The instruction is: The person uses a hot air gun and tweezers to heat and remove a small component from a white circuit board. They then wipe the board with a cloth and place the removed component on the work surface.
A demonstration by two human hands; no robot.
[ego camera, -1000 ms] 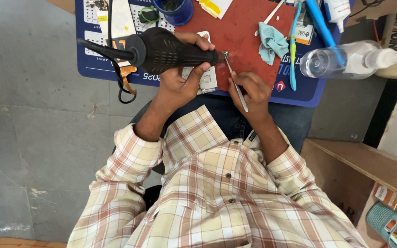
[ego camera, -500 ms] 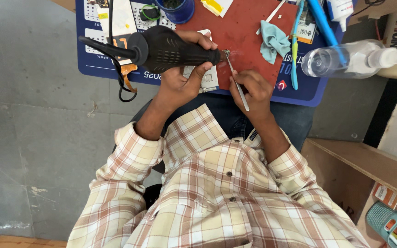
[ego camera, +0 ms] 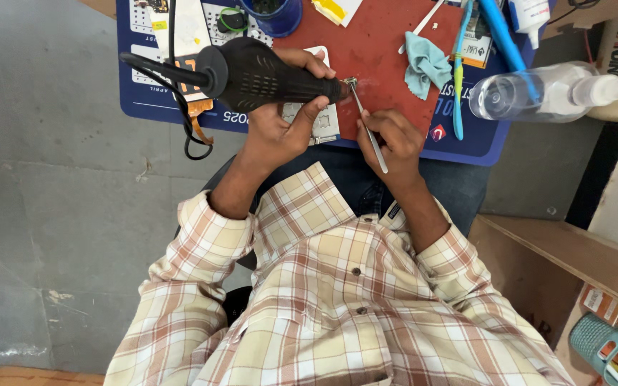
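This looks like a small electronics repair bench — a workshop rather than a home table. Under both hands lies a red work mat [ego camera: 388,50] set on a blue mat [ego camera: 481,139] with printed grid compartments. The left hand [ego camera: 280,129] grips a black hot-air gun [ego camera: 266,71] with a cable trailing off it; the right hand [ego camera: 388,139] pinches thin metal tweezers [ego camera: 368,129] — bench tools for fine board work. Beyond the right hand sit a clear spray bottle [ego camera: 538,93], a teal cleaning cloth [ego camera: 427,64] and a blue-handled tool [ego camera: 502,36]. Below the right elbow stands plain wooden shelving [ego camera: 566,250], possibly stock storage.
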